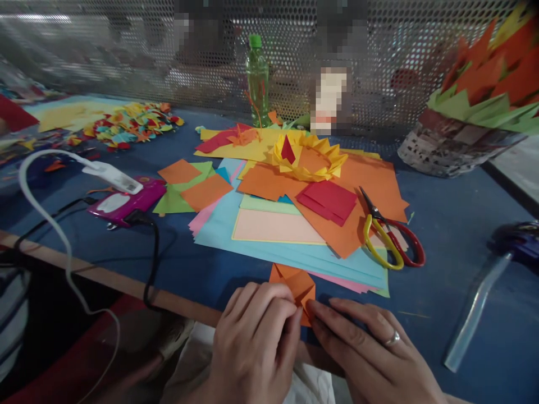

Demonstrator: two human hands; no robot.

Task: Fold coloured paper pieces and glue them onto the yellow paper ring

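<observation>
A square of orange paper [295, 280] with folds in it lies at the table's near edge, between my two hands. My left hand [256, 331] is curled, its fingertips and thumb closed on the paper's near left part. From the right, my right hand [362, 342], with a ring on one finger, presses its fingertips on the paper's lower right edge; its thumb is hidden. Just beyond lies a stack of coloured sheets [219, 224]. On it rest a ring of folded yellow paper [307, 168], red paper squares [328, 201] and scissors [389, 235] with yellow and red handles.
A purple power strip [126, 207] with cables sits at left, near orange and green papers [206, 191]. Behind are a pile of paper scraps [130, 123], a green bottle [257, 84] and a metal mesh. A glue gun [514, 241] with a glue stick and a paper-filled basket [446, 140] stand right.
</observation>
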